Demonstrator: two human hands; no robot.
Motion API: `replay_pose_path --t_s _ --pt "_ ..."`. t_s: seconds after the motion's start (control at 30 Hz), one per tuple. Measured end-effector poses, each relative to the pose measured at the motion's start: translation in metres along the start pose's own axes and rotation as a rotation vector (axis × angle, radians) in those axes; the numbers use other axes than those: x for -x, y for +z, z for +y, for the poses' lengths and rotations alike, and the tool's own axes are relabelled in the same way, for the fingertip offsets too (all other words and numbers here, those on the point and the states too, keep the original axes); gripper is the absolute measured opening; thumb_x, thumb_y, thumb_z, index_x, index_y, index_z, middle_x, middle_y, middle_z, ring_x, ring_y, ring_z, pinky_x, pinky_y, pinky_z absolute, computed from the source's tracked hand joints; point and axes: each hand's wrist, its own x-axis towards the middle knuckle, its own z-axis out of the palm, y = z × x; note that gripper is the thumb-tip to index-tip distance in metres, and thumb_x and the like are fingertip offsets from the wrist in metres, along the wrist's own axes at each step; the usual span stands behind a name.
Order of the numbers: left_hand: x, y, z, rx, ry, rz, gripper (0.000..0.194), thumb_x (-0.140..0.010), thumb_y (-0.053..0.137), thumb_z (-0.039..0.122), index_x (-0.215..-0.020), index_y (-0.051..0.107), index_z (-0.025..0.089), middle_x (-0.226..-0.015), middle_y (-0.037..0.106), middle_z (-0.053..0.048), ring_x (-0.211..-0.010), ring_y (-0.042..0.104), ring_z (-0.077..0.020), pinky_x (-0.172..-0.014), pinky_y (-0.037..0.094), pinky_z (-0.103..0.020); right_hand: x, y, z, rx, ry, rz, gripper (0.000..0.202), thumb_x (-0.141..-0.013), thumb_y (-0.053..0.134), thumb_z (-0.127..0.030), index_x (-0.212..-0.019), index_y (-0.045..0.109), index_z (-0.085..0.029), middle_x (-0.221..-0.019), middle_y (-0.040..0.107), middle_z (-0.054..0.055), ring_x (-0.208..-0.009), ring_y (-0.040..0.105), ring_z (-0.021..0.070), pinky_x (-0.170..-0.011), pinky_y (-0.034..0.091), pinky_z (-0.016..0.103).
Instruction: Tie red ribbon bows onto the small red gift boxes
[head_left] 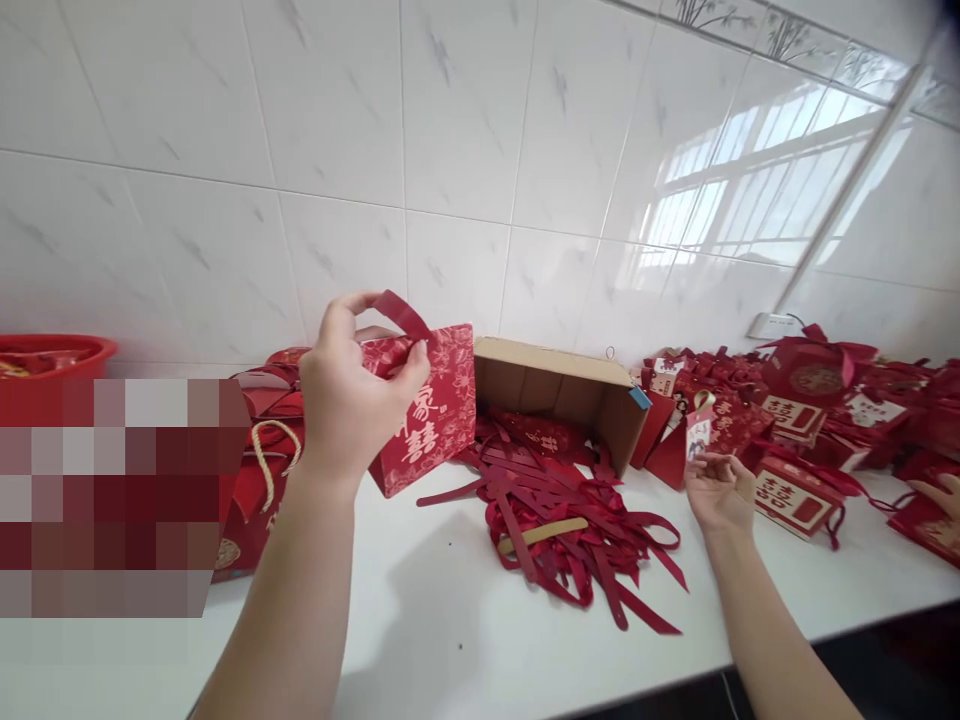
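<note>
My left hand [360,390] grips a red gift box [442,400] by its top, thumb across the printed front. The box is tilted above the white table, and its dark red strap handle [403,314] arches over my fingers. Off to the right, my right hand [721,490] pinches the lower end of a small printed tag [698,432] with a gold loop at its top. Right behind that tag stands another red gift box [739,420]. Between my hands, a tangled heap of dark red ribbons and straps [555,530] spills from an open cardboard box [559,362].
Many red gift boxes [795,500] crowd the right side. Red bags with a cream rope handle [274,450] stand at left, near a red basin [101,348]. A white tiled wall [465,130] closes off the back. Another person's hand [941,495] shows at the right edge.
</note>
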Motion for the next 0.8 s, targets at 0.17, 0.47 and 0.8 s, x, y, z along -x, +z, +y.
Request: replay_pose_path --t_s 0.17,0.47,0.8 --pt "0.001 0.002 0.000 -0.033 0.006 0.016 0.053 -0.069 0.072 0.024 -0.118 0.054 0.015 -0.086 0.072 -0.004 -0.079 0.071 -0.0195 -0.075 0.058 -0.032 -0.018 -0.026 -0.003 -0.170 0.019 0.066 0.021 -0.062 0.069 -0.015 -0.070 0.049 -0.017 -0.061 0.061 -0.009 -0.056 0.060 0.0043 -0.050 0.053 0.015" --pt "0.004 0.010 0.005 0.002 0.038 0.003 0.054 -0.066 0.072 0.025 -0.118 0.058 0.015 -0.082 0.072 -0.006 -0.081 0.071 -0.0246 -0.079 0.058 -0.040 -0.023 -0.041 0.002 -0.292 0.039 0.072 0.021 -0.062 0.069 -0.013 -0.075 0.054 -0.017 -0.065 0.061 -0.007 -0.058 0.061 0.0061 -0.050 0.053 0.019" --pt "0.008 0.015 0.004 0.020 0.050 -0.027 0.054 -0.068 0.071 0.027 -0.120 0.057 0.018 -0.085 0.070 -0.004 -0.081 0.071 -0.0226 -0.079 0.058 -0.040 -0.022 -0.041 0.003 -0.283 0.034 0.038 0.019 -0.062 0.072 -0.014 -0.073 0.056 -0.018 -0.064 0.062 -0.008 -0.059 0.061 0.0054 -0.052 0.052 0.019"
